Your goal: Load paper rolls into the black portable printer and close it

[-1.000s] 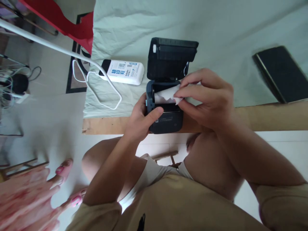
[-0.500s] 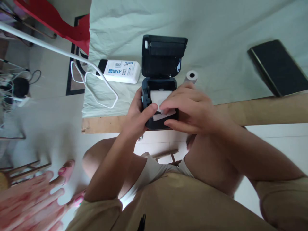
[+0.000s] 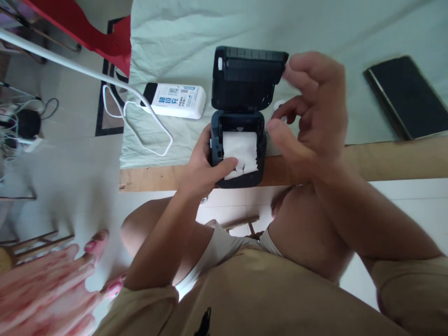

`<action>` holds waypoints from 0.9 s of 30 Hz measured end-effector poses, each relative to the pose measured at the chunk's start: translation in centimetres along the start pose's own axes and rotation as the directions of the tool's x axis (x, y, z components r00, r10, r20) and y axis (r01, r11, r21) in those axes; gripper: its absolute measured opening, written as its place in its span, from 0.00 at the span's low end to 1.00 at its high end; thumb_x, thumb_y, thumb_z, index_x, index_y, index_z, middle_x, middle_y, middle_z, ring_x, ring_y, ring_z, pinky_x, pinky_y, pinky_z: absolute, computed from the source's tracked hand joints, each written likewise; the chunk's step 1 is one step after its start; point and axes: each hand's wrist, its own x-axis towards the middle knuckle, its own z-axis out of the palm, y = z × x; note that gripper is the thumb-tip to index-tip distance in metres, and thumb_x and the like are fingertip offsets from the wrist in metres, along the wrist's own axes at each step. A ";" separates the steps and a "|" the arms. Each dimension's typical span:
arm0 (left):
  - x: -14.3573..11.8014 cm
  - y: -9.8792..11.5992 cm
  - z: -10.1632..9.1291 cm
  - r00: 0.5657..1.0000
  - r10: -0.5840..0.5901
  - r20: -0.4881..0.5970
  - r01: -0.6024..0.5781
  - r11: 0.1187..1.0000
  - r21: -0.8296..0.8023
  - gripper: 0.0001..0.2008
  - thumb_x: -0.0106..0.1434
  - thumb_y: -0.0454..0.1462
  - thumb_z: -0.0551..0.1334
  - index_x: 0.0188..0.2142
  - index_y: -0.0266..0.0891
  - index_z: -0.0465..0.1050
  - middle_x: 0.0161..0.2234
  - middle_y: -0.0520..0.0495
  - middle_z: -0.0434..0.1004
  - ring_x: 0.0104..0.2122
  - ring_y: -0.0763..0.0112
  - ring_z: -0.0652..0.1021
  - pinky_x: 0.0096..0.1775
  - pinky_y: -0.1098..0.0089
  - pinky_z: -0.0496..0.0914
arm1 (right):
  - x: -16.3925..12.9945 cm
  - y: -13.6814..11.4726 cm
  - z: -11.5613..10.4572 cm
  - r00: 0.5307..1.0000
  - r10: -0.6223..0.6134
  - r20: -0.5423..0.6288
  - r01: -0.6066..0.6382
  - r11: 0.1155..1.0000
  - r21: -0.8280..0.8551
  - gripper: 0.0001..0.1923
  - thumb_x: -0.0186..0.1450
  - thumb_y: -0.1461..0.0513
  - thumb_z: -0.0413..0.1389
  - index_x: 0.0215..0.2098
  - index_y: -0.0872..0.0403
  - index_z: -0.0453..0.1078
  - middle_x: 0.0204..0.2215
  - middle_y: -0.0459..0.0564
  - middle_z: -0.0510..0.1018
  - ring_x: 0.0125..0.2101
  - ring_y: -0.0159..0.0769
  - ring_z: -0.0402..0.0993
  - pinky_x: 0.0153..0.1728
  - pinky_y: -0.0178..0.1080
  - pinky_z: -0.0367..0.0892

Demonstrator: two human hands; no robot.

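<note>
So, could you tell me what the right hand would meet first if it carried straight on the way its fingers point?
Probably the printer's open lid: the right hand is raised beside it, fingers pointing left towards its edge, though depth is unclear.

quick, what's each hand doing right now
Left hand: gripping the small dark label printer, thumb on its white paper roll.
Right hand: raised, open, holding nothing.

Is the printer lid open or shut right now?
Open. The lid stands tipped back from the printer, showing the white paper roll in its bay. The left hand grips the body; the right hand is off it.
</note>
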 end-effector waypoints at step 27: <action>-0.6 0.9 1.0 0.998 0.045 -0.052 -0.049 0.996 -0.078 0.28 0.59 0.57 0.72 0.53 0.47 0.77 0.41 0.46 0.83 0.54 0.47 0.84 0.48 0.58 0.83 | -0.7 1.2 0.8 0.929 0.256 0.267 -0.203 0.956 -0.209 0.29 0.67 0.42 0.59 0.22 0.50 0.54 0.15 0.40 0.58 0.20 0.28 0.56 0.25 0.38 0.56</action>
